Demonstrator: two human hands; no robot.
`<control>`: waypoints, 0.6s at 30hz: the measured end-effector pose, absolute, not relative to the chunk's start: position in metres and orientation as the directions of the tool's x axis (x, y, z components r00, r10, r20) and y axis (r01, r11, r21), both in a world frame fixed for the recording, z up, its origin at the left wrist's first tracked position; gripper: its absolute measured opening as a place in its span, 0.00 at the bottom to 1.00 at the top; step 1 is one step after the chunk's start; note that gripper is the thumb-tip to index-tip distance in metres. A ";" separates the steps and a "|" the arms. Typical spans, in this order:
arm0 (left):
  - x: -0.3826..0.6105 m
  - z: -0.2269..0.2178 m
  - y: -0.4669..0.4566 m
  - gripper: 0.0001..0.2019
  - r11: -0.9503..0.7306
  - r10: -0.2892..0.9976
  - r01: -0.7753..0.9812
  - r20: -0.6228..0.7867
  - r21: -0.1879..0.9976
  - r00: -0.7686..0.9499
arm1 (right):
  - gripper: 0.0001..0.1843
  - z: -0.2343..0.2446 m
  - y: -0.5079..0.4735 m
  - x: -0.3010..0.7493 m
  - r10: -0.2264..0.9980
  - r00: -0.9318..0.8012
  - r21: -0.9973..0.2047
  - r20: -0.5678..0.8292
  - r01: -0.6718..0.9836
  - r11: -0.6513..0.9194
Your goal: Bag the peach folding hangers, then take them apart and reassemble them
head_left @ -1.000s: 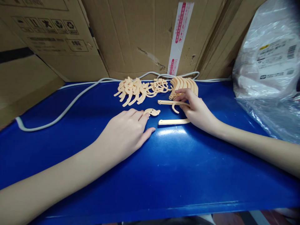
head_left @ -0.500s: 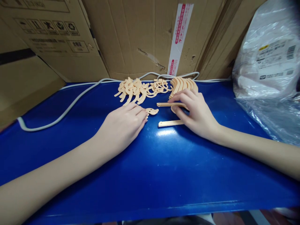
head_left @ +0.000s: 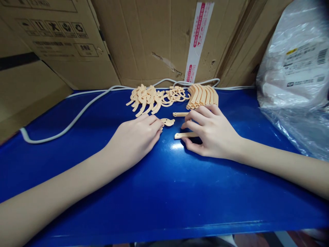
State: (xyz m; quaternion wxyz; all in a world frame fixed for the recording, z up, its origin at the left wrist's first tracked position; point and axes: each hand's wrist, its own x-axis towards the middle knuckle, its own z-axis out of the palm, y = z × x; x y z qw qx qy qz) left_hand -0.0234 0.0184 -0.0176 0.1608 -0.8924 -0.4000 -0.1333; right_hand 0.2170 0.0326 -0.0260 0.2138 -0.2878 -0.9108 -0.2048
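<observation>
My left hand (head_left: 138, 133) is closed, its fingertips pinching a small flat beige piece with dark holes (head_left: 169, 122) whose right end sticks out. Part of that piece is hidden by the fingers. My right hand (head_left: 212, 132) is open, fingers apart, over the near beige strip (head_left: 190, 135). Its thumb lies below the strip and its index finger above; the strip's right part is hidden under the hand. Just beyond the fingers lies a second beige strip (head_left: 180, 114), partly covered by them.
At the back lie a pile of curved beige pieces (head_left: 144, 97), several beige rings (head_left: 176, 94) and a row of bent beige strips (head_left: 203, 96). A white cable (head_left: 79, 115) runs behind and left. Cardboard boxes (head_left: 144, 41) wall the back; a plastic-wrapped bundle (head_left: 290, 68) stands right.
My right hand has let go of the far strip and moved toward me, its fingers spreading over the near strip. My left hand has stayed in place on the holed piece.
</observation>
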 end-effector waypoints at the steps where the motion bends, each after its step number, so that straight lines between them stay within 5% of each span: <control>1: -0.024 -0.017 0.018 0.11 -0.628 0.673 0.757 0.364 -0.178 0.644 | 0.16 -0.025 0.032 0.217 0.448 -0.746 0.263 0.492 0.618 0.741; 7: -0.026 -0.018 0.019 0.12 -0.633 0.682 0.756 0.343 -0.165 0.646 | 0.13 -0.019 0.031 0.216 0.486 -0.781 0.329 0.392 0.613 0.719; 18: -0.025 -0.018 0.021 0.10 -0.627 0.697 0.766 0.336 -0.143 0.633 | 0.19 -0.022 0.028 0.217 0.261 -0.910 0.370 0.323 0.375 0.850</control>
